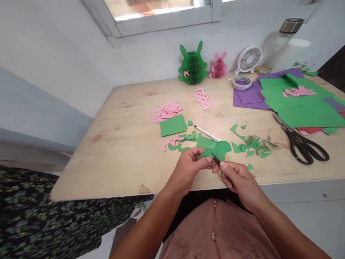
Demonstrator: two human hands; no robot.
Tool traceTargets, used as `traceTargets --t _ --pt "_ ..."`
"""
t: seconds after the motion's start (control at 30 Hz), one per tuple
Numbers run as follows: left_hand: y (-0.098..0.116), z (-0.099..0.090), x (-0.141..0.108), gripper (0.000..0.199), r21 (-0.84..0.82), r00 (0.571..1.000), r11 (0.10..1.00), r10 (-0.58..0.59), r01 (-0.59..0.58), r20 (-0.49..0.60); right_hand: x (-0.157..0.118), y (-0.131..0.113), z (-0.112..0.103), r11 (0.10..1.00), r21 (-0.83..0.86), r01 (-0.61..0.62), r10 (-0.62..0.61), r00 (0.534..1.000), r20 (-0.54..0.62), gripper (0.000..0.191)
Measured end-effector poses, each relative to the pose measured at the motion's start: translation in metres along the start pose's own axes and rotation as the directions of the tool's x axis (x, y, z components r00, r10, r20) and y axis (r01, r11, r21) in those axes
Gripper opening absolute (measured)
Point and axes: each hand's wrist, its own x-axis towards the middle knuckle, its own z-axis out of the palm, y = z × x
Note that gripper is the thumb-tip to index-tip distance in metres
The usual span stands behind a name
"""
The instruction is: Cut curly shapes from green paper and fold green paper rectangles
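Note:
My left hand (pixel 188 166) pinches a green paper piece (pixel 206 154) with curved edges, close to the table's front edge. My right hand (pixel 238 177) is closed around a slim dark tool (pixel 216 160), its tip against the green paper by my left fingers. Most of the tool is hidden in the palm, so its kind is unclear. Just beyond the hands lie a rounded green cutout (pixel 223 146), a white pen with a dark tip (pixel 207 133) and curvy green strips (pixel 178 146). A pink curvy strip (pixel 172 142) rests across them.
Green scraps (pixel 252 144) and large black-handled scissors (pixel 302 144) lie to the right. Behind are green sheets (pixel 280 97), purple paper (pixel 248 95), tape (pixel 242 83), a fan (pixel 249 59) and a glass bottle (pixel 280 46). Paper figures, green (pixel 192 68) and pink (pixel 218 66), stand near the wall beyond pink cutouts (pixel 168 110).

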Motion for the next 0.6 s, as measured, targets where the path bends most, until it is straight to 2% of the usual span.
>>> traceTargets --t 0.6 --pt "0.0027 -0.0012 -0.0001 0.017 -0.029 0.999 1.000 -0.004 0.005 0.037 0.0020 -0.0007 0.0002 1.000 -0.024 -0.002 0.002 1.000 0.005 0.048"
